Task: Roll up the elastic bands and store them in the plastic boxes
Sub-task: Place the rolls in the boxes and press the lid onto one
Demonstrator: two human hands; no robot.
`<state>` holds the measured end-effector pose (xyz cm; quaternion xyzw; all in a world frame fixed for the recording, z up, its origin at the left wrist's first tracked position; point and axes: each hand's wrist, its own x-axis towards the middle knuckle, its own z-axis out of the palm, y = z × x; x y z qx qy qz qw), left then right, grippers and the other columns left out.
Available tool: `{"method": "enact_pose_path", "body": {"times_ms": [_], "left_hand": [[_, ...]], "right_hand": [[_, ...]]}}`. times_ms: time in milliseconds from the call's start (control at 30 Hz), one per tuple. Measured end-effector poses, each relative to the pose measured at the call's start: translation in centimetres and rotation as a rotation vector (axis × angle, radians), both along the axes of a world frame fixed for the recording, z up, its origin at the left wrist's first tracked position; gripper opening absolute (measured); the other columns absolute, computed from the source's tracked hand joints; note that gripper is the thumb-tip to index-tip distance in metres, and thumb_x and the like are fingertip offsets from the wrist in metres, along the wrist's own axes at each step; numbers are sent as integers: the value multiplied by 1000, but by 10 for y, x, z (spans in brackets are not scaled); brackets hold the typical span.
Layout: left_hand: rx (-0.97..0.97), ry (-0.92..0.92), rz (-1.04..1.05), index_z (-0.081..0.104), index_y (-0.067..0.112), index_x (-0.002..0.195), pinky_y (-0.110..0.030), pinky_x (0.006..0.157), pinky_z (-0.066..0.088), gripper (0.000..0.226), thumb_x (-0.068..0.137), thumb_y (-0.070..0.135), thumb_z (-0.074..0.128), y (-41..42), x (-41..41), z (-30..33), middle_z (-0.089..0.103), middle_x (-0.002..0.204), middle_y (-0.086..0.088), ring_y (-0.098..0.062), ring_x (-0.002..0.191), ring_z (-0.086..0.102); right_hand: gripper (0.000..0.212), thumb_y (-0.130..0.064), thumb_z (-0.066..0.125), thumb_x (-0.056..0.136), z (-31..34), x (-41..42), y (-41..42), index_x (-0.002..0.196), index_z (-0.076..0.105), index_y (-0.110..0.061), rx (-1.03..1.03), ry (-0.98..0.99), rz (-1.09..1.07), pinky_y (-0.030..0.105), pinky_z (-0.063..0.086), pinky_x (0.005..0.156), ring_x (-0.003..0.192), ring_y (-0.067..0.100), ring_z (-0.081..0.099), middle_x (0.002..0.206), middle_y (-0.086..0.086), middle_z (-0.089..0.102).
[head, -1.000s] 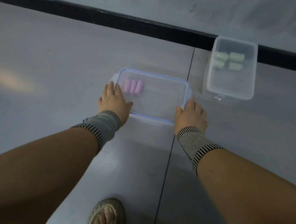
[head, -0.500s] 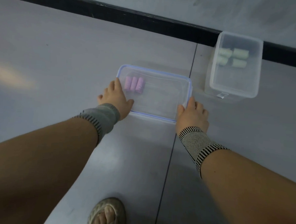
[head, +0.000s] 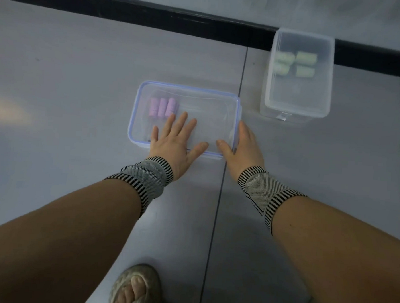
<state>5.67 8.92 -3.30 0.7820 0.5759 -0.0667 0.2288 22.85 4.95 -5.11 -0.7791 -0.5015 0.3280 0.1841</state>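
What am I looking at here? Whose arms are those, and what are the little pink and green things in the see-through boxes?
There is no machine here. A person wears a camera on their head, so this picture looks down at their own two arms and the grey floor.

The left hand lies flat, fingers spread, on the lid of a clear plastic box with a blue rim. The right hand rests against that box's right edge, thumb on the lid; neither hand has a grip on anything. Inside are three pink rolled elastic bands, side by side.

Farther right, by the black strip along the wall, stands a taller clear box with pale green rolled bands inside; there seem to be four.

Both wrists wear striped wristbands, and the person's sandalled foot shows at the bottom.
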Motion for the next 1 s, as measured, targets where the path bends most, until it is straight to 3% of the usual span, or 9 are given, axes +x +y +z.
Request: {"method": "enact_pose_path", "body": {"times_ms": [167,367,467,567,633,700,767,867,1000], "left_hand": [[35,5,-1,7,33,150,-47,116,-6,70,90,64,22,-2,1,-4,-6,159,12,-13,145,-11],[39,45,-14,4,33,150,-47,116,-6,71,89,64,21,-3,3,-6,-9,158,11,-13,145,-13],[45,67,-24,1,32,150,-48,115,-5,72,89,64,22,-4,2,-6,-11,158,10,-14,145,-14],[64,95,-53,-2,31,150,-49,115,-3,77,88,65,29,-6,2,-6,-13,158,9,-16,145,-14],[74,105,-74,-3,30,150,-50,115,-3,82,87,66,35,-4,1,-6,-13,158,8,-17,145,-14],[82,120,-112,-2,31,150,-50,115,-2,83,87,64,39,1,-4,-5,-11,158,7,-18,145,-12],[99,136,-157,3,33,150,-52,115,0,79,88,61,43,10,-10,0,-7,159,8,-20,146,-10],[164,213,-231,13,38,149,-57,113,1,71,89,56,47,31,-13,8,-5,159,9,-23,145,-13],[187,245,1,22,37,146,-55,114,9,62,92,48,49,60,-13,19,-1,159,2,-26,146,-7]], "right_hand": [[80,-44,59,88,-7,-2,-2,150,18,-16,45,98,-30,40,29,114,138,19,31,152,5,30],[64,-26,66,83,-7,-9,1,140,37,-22,82,359,-200,41,45,101,115,16,56,130,-1,56],[70,-37,64,79,-4,-10,0,141,35,-24,64,364,-191,42,46,101,117,17,56,132,-1,55],[83,-51,61,74,2,-6,1,145,29,-24,23,241,-136,40,40,107,126,19,48,141,2,45],[85,-39,65,81,12,3,6,150,19,-18,39,87,-50,32,24,115,140,17,27,155,2,23],[70,-30,60,87,18,13,10,148,27,-17,94,-72,96,30,21,115,143,16,19,159,-2,13],[54,-22,51,91,20,21,12,143,39,-17,85,-194,245,36,25,114,143,21,22,159,-2,15],[56,-11,48,88,19,30,14,142,41,-19,45,-364,379,42,28,112,142,28,20,158,-3,18],[44,-12,54,89,20,26,22,132,53,-18,88,-402,346,44,26,112,141,32,22,149,0,38]]}}
